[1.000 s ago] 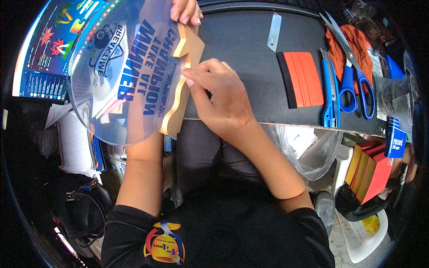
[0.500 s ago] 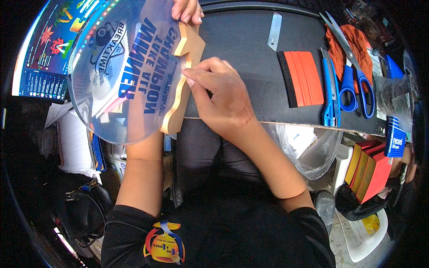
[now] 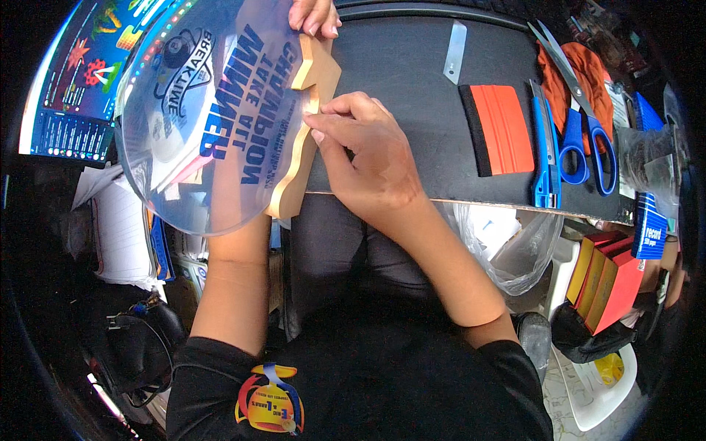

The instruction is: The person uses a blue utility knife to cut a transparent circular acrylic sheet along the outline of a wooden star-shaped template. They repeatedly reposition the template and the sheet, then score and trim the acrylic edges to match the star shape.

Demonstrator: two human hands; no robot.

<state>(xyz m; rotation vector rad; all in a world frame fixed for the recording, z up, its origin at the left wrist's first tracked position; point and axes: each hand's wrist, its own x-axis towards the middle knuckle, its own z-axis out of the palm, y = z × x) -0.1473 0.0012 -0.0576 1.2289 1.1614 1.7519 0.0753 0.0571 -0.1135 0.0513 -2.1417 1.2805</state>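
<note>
A clear round trophy plaque (image 3: pixel 151 195) with dark lettering is held up on its side, its wavy-edged wooden base (image 3: pixel 294 180) towards the right. My left hand (image 3: pixel 315 16) grips the far end of that base with curled fingers; the forearm passes behind the clear plate and shows through it. My right hand (image 3: pixel 371 151) is closed in a pinch, thumb and forefinger against the base's edge where it meets the plate. Whatever may be between those fingertips is too small to make out.
On the black table (image 3: pixel 390 66) lie a loose blade (image 3: pixel 454 53), an orange squeegee (image 3: pixel 501 128), a blue cutter knife (image 3: pixel 544 147), blue-handled scissors (image 3: pixel 577 140) and an orange cloth (image 3: pixel 599 81). A lit screen (image 3: pixel 70 95) stands left. Below right are a plastic bag (image 3: pixel 507 250) and red-covered books (image 3: pixel 614 287).
The plaque and its base have turned slightly and shifted a little to the right. Both hands have moved with it, keeping the same hold.
</note>
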